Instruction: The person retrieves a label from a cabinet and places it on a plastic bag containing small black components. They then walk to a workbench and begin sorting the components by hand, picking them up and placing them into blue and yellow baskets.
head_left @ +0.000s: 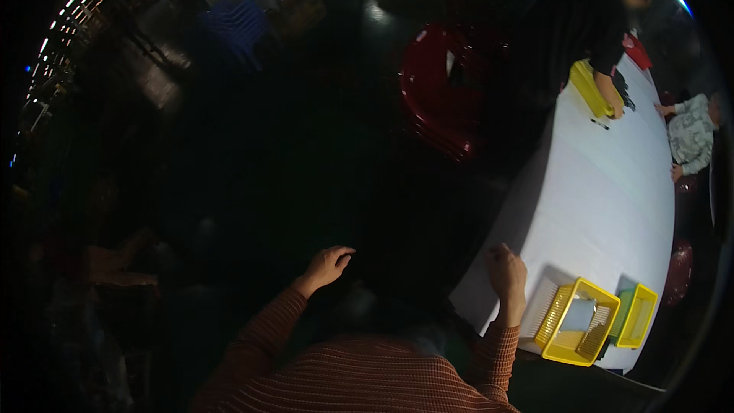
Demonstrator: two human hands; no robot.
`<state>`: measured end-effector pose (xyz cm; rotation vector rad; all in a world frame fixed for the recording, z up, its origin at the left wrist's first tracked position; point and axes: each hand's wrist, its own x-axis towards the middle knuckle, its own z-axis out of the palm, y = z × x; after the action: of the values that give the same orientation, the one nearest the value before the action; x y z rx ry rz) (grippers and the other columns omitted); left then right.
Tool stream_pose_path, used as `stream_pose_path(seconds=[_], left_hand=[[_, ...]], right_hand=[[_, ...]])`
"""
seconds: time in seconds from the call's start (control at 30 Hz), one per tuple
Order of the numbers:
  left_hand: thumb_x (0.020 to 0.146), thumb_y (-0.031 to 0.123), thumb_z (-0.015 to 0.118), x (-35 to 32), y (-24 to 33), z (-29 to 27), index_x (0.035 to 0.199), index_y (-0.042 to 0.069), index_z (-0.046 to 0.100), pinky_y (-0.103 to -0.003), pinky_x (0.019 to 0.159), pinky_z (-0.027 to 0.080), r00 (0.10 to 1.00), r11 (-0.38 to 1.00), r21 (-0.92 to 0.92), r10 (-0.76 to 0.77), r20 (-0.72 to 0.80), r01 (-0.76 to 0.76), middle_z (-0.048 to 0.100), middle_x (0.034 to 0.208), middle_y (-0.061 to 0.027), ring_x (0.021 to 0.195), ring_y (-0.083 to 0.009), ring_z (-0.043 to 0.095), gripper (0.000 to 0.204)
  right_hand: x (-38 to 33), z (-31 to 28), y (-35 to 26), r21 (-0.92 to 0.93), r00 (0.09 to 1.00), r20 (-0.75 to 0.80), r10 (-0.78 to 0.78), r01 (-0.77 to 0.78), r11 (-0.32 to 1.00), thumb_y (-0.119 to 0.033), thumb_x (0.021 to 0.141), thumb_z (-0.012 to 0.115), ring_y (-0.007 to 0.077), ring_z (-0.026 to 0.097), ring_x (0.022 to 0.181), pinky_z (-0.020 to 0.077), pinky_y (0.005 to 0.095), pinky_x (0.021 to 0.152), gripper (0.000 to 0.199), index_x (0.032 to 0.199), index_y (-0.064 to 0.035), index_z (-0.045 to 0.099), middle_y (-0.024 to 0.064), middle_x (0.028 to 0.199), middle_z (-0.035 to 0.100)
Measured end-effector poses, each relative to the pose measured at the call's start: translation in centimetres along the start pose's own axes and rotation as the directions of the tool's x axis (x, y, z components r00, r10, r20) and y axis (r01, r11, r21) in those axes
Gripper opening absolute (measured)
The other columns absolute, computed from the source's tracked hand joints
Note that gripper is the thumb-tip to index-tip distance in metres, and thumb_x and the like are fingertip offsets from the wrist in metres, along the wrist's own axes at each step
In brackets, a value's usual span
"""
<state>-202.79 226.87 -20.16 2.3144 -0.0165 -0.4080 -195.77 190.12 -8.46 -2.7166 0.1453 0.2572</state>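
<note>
Over the dark floor, my left hand [329, 266] is held out in the air, its fingers loosely bent and the thumb a little apart. It touches nothing. My right hand [507, 274] is by the near left edge of the white-covered table [604, 183], its fingers curled in and no object showing in them. Just right of that hand stands a yellow slatted plastic basket [566, 352] with a pale grey-blue thing [579, 314] inside. Beside it is a smaller yellow and green basket [648, 320].
Farther along the table a person in dark clothing [566, 23] touches a yellow tray [587, 88]; a black pen [600, 124] lies nearby. Across sits a person in a pale patterned top [690, 136]. Red stacked chairs [428, 99] and blue stacked chairs [237, 23] stand beyond.
</note>
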Motion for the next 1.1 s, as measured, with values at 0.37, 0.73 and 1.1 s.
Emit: stream_pose_path(seconds=[0.37, 0.73, 1.1], left_hand=[[0.091, 0.014, 0.054, 19.1, -6.2, -18.4, 0.113, 0.005, 0.06, -0.034, 0.083, 0.05, 0.987, 0.956, -0.267, 0.086, -0.135, -0.12, 0.064, 0.108, -0.0119, 0.096, -0.0249, 0.063, 0.025], [0.086, 0.032, 0.049, 36.6, -36.2, -34.1, 0.104, 0.004, 0.063, -0.044, 0.087, 0.045, 0.842, 0.862, 0.051, -0.479, -0.249, 0.505, 0.06, 0.111, -0.0193, 0.104, -0.0371, 0.056, 0.037], [0.089, 0.029, 0.039, 66.0, -54.5, -53.1, 0.111, 0.006, 0.061, -0.042, 0.094, 0.043, 0.608, 0.691, 0.703, -0.633, 0.478, 0.168, 0.055, 0.122, -0.0173, 0.111, -0.0327, 0.054, 0.039]], right_hand=[[15.9, 10.0, -26.9, 0.137, 0.794, 0.432, -0.428, 0.411, 0.901, -0.028, 0.081, 0.062, 0.0291, 0.065, 0.084, 0.0505, 0.0399, 0.075, 0.025, 0.098, -0.01, 0.064, 0.0104, 0.088, 0.067], [54.2, 10.6, -44.7, -0.007, 0.724, 0.181, -0.665, 0.677, 0.736, -0.029, 0.079, 0.065, 0.0301, 0.064, 0.075, 0.0518, 0.0393, 0.065, 0.024, 0.092, -0.0088, 0.061, 0.0103, 0.081, 0.064], [89.3, 13.9, -60.0, -0.061, 0.829, 0.299, -0.473, 0.511, 0.857, -0.03, 0.08, 0.062, 0.0304, 0.063, 0.083, 0.0508, 0.0411, 0.07, 0.023, 0.091, -0.0096, 0.061, 0.0113, 0.085, 0.064]])
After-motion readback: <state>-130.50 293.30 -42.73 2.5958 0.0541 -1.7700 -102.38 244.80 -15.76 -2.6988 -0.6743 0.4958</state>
